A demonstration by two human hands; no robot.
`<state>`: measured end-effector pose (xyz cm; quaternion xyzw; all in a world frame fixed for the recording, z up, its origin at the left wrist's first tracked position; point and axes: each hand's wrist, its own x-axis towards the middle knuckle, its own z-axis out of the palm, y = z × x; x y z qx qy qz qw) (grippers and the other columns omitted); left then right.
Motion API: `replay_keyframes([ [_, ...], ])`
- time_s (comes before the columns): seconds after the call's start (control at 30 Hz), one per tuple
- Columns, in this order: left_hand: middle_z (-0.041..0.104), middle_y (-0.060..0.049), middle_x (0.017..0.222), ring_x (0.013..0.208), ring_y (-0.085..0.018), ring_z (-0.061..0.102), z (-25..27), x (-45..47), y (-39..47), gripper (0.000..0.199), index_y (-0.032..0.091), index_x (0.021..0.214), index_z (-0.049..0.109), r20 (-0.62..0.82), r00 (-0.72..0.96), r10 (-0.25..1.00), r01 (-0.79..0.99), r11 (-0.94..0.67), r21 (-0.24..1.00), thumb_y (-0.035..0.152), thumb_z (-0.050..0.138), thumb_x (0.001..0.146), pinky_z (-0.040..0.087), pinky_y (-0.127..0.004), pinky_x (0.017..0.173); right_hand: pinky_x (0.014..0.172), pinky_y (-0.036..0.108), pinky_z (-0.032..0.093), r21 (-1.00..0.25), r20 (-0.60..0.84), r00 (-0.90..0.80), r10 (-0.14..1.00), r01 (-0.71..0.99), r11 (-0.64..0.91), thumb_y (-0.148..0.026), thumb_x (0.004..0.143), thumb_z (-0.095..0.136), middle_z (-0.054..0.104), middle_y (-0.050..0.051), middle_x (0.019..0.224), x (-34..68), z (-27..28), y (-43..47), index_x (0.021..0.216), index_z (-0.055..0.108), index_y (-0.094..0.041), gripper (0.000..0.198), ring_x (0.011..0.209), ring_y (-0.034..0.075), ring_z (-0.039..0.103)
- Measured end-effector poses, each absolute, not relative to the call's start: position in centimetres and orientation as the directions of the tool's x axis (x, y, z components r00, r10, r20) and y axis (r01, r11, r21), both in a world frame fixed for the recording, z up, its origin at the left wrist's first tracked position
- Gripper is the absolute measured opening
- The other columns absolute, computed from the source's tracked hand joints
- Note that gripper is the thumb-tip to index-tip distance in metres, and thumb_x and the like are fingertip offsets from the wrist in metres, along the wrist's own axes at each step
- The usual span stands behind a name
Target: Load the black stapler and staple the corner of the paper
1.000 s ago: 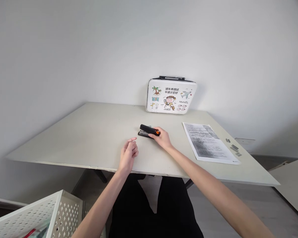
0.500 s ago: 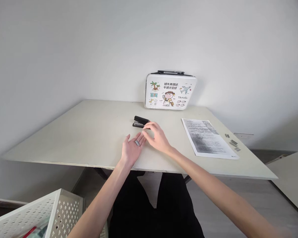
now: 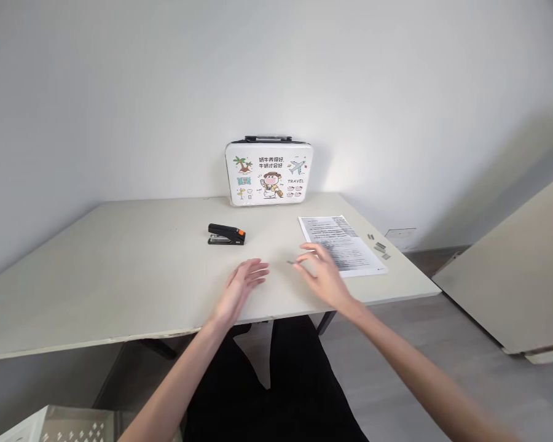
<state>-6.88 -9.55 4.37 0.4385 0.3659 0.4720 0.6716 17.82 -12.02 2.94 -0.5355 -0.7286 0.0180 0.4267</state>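
A short grey strip of staples (image 3: 291,263) shows at the fingertips of my right hand (image 3: 323,275), which hovers over the table beside the paper's near left corner. Its thumb and index finger are pinched on the strip. My left hand (image 3: 240,287) is open above the table's front part, palm turned inward, fingers outstretched, and I see nothing in it. Beyond the left hand lies a black stapler (image 3: 227,234) with an orange patch on its right end, its jaw slightly apart.
A printed sheet of paper (image 3: 334,236) lies at the right. Several loose staple strips (image 3: 380,247) are near the table's right edge. A white cartoon case (image 3: 270,175) stands against the wall. Low at left is a white perforated basket (image 3: 74,423).
My right hand has moved right, away from the stapler and the left palm. The grey staple strip has left my left palm and now sits in my right fingertips. The view has turned right.
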Motion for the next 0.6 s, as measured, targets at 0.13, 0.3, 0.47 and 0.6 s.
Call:
replay_keyframes([
  [0.13, 0.074, -0.014, 0.117, 0.109, -0.031, 0.072, 4.7, -11.3, -8.6, 0.051, 0.017, 0.115, 0.071, 0.064, 0.202, 0.977, 0.010, -0.067, 0.998, 0.062, 0.070, 0.091, 0.058, -0.048, 0.099, 0.110, 0.054, 0.048, -0.475, 0.594, 0.125, 0.795, 0.852, 0.220, -0.055, 0.100, 0.058, 0.064, 0.014, 0.126, 29.8, 0.8, -13.1, 0.094, 0.070, -0.024, 0.034, 0.124, 0.032, 0.061],
  [0.3, 0.075, -0.010, 0.105, 0.096, -0.028, 0.072, 4.8, -16.4, -6.9, 0.057, 0.019, 0.111, 0.071, 0.136, 0.094, 0.986, 0.246, -0.156, 0.957, 0.071, 0.068, 0.087, 0.058, -0.049, 0.097, 0.099, 0.048, 0.053, -0.461, 0.535, 0.375, 0.757, 0.881, -0.110, -0.057, 0.094, 0.055, 0.070, 0.018, 0.113, 42.1, -3.3, -14.7, 0.091, 0.070, -0.023, 0.038, 0.125, 0.035, 0.059],
  [0.47, 0.075, -0.009, 0.101, 0.094, -0.027, 0.071, 4.5, -16.9, -6.7, 0.056, 0.020, 0.110, 0.071, 0.149, 0.099, 0.984, 0.299, -0.172, 0.939, 0.071, 0.066, 0.089, 0.057, -0.049, 0.099, 0.093, 0.045, 0.053, -0.441, 0.454, 0.473, 0.755, 0.856, -0.271, -0.052, 0.090, 0.055, 0.073, 0.020, 0.109, 46.5, -5.0, -14.0, 0.088, 0.070, -0.021, 0.034, 0.124, 0.037, 0.059],
  [0.6, 0.075, -0.009, 0.100, 0.093, -0.026, 0.070, 4.5, -16.8, -7.2, 0.052, 0.021, 0.109, 0.072, 0.177, 0.100, 0.979, 0.328, -0.200, 0.923, 0.069, 0.064, 0.091, 0.056, -0.047, 0.099, 0.091, 0.043, 0.053, -0.430, 0.433, 0.486, 0.759, 0.852, -0.300, -0.053, 0.090, 0.055, 0.074, 0.019, 0.101, 47.2, -5.3, -12.2, 0.088, 0.071, -0.021, 0.036, 0.117, 0.035, 0.063],
])
